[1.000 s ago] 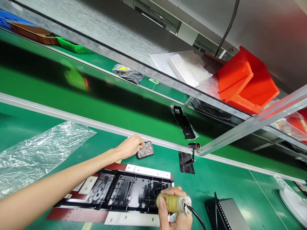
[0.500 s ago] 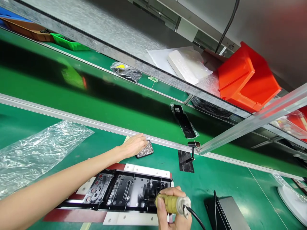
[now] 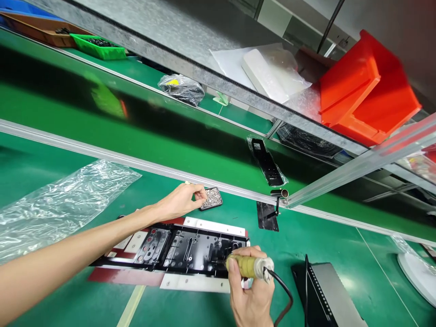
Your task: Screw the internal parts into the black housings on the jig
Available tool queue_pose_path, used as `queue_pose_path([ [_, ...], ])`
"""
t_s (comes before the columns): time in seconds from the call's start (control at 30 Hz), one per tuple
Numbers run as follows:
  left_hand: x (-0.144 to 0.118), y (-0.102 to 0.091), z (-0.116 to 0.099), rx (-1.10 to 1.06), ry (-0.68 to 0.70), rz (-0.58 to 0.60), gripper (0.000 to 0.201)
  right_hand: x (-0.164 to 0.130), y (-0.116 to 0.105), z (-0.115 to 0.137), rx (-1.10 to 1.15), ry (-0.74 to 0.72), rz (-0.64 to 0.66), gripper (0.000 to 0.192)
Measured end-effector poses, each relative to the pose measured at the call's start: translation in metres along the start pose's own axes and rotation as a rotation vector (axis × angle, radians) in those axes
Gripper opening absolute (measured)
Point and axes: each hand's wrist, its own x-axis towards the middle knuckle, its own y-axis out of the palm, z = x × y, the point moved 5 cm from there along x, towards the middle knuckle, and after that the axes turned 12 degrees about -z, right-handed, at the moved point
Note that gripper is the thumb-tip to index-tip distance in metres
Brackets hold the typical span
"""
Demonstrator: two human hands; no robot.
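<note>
My left hand [image 3: 184,199] is at the left edge of a small black tray [image 3: 211,208] full of small metal screws [image 3: 214,197]. Its thumb and fingertips are pinched together; whatever lies between them is too small to make out. My right hand [image 3: 251,281] is wrapped round a corded electric screwdriver [image 3: 245,266] with a yellowish body. The tool points left over the right end of a black metal chassis panel [image 3: 200,254], and its tip is hard to see. The panel lies in a fixture with white blocks [image 3: 194,283] and dark red plates [image 3: 126,276].
A clear plastic bag [image 3: 68,204] lies on the left. Beyond the aluminium rail [image 3: 102,154] is a bagged black part [image 3: 267,163]. A black holder [image 3: 279,194] stands by the rail, and a grey-black box [image 3: 327,290] sits at right. An orange bin [image 3: 368,95] rests on the shelf.
My left hand has drawn back from over the screws to the tray's left side, fingers now pinched. My right hand keeps the screwdriver over the panel. The view has shifted slightly.
</note>
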Motion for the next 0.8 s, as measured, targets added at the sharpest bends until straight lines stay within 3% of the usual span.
queue_pose_path([
  [0.17,-0.056,-0.022,-0.014,-0.077,0.005,0.013,0.034,0.006,0.001,0.001,0.006,-0.045,0.014,0.011],
  [0.33,-0.091,-0.011,-0.027,-0.146,0.207,0.025,0.027,0.008,0.003,0.001,0.042,-0.042,0.034,0.009],
  [0.47,-0.092,-0.001,-0.035,-0.126,0.305,0.051,0.023,0.008,0.002,0.002,0.052,-0.046,0.029,0.007],
  [0.8,-0.085,0.0,-0.037,-0.107,0.433,0.093,0.028,0.009,0.001,0.002,0.06,-0.03,0.021,0.008],
])
